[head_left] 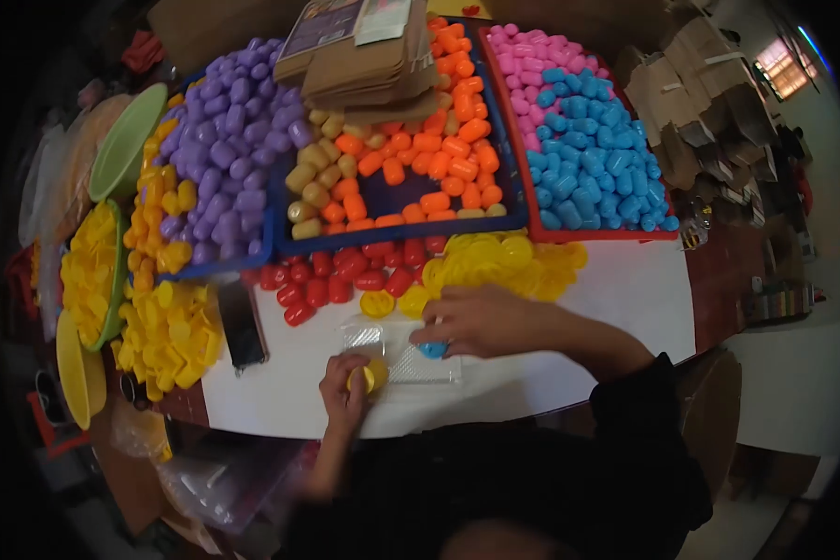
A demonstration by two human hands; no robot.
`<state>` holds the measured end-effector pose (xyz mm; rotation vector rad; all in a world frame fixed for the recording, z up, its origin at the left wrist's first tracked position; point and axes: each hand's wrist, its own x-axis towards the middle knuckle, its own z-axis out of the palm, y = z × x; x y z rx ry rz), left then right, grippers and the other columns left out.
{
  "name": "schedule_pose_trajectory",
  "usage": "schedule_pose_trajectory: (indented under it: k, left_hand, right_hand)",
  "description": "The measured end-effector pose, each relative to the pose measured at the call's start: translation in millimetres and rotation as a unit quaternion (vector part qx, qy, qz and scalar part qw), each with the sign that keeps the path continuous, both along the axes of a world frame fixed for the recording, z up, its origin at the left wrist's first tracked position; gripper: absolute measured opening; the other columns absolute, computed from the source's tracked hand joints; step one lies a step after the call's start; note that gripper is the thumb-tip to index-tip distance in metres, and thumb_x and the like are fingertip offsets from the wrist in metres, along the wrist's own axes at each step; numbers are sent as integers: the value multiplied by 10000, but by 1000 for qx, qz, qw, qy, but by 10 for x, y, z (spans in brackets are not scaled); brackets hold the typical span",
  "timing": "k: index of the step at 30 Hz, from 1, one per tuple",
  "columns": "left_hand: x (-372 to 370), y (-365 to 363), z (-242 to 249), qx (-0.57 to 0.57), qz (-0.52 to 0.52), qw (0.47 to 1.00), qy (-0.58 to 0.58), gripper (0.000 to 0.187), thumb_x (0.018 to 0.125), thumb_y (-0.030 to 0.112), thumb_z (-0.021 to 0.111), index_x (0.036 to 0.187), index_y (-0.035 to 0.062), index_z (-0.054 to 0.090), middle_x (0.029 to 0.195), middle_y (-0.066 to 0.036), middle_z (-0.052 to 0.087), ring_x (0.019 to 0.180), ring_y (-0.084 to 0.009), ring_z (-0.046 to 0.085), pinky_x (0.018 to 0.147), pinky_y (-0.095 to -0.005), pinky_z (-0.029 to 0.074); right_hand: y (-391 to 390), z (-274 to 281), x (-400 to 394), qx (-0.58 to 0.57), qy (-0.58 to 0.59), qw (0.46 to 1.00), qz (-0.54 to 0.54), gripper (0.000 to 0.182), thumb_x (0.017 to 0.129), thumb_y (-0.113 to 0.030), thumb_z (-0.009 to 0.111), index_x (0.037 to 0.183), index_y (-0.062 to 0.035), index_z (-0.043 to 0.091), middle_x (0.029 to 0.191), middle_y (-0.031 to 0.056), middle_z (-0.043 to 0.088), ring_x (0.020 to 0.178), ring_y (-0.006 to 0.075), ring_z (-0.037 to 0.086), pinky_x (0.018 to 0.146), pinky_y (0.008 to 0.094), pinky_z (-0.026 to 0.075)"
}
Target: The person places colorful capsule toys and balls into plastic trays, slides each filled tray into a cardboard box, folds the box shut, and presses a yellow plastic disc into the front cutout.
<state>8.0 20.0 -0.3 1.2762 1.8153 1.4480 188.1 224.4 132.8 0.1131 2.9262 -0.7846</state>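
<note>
My left hand point(342, 385) is closed around a round yellow piece point(374, 375) at the left end of a clear plastic tray point(425, 367). My right hand point(481, 320) has its fingers curled over a blue capsule point(432, 350) above the same tray. Whether the capsule touches the tray is hard to tell. Just beyond my hands, yellow discs point(490, 261) lie heaped beside several red capsules point(350, 269). The tray rests on a white tabletop point(280, 401).
Purple capsules point(229, 131), orange capsules point(457, 149) and blue capsules point(597, 159) fill trays at the back. Stacked cardboard point(369, 70) lies over the middle tray. A phone point(243, 327) sits left, near yellow plastic pieces point(168, 336) and a green basin point(126, 145).
</note>
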Motion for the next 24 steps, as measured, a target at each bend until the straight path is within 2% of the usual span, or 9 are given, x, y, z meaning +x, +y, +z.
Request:
schedule_pose_trajectory:
  k: [1,5,7,8,10,13,17,19,24]
  left_hand:
    - [35,2,9,-3,6,1000,6,127,803,33,516,882,17,614,877,-132,617,838,-275,569,778,-336,447]
    - [181,8,17,16,73,994,75,123,802,45,523,885,39,614,861,-115,616,844,-271,568,785,-341,420]
    - [214,45,-5,28,97,990,96,127,799,46,525,888,47,615,864,-106,616,844,-268,566,788,-340,407]
    - [241,37,-9,41,104,987,111,131,796,48,526,891,56,616,866,-98,616,844,-265,565,792,-340,394]
    - [278,18,9,35,108,987,113,132,793,53,532,894,60,617,869,-91,615,857,-261,561,790,-340,389]
    - [268,17,1,33,88,989,117,138,797,74,543,913,61,616,893,-87,611,890,-260,549,796,-343,385]
    - [232,-57,119,9,34,993,108,226,809,115,576,1022,40,580,1000,-118,581,978,-285,523,868,-363,381]
    - [169,-74,264,43,60,992,104,271,807,114,589,1063,33,556,1032,-132,563,1001,-299,515,896,-369,374]
    - [-672,135,611,79,139,968,195,371,782,89,631,1125,29,503,1120,-166,504,1058,-335,481,919,-371,382]
  right_hand:
    - [-278,-152,-99,23,-75,995,55,383,794,-233,639,1149,-133,534,1146,68,519,1007,242,528,809,364,458]
    - [-627,-856,-154,128,-32,987,92,446,816,-251,606,1238,-174,485,1161,46,507,1070,205,506,839,329,457]
    - [-573,-903,-20,-113,77,990,-17,465,850,-292,575,1273,-134,463,1187,74,511,1061,238,511,831,348,456]
    - [-559,-890,46,-118,76,990,-3,465,850,-292,575,1273,-134,463,1187,74,511,1061,238,511,831,348,456]
    - [-519,-805,113,-268,3,963,-18,532,871,-360,546,1315,-96,419,1230,161,501,1091,303,504,866,369,443]
    - [-505,-616,32,-303,-154,938,-66,603,842,-411,585,1316,-79,414,1251,176,498,1115,321,493,912,365,409]
    - [-614,-679,-5,-258,-142,953,-67,668,786,-372,667,1324,-74,405,1295,153,467,1169,306,460,956,342,376]
    - [-653,-721,16,-170,-68,981,-56,708,774,-458,649,1320,-79,405,1287,167,469,1152,332,463,970,382,375]
    - [-688,-641,66,-140,-48,986,-69,731,754,-461,666,1319,-80,402,1315,156,443,1199,328,417,990,388,361]
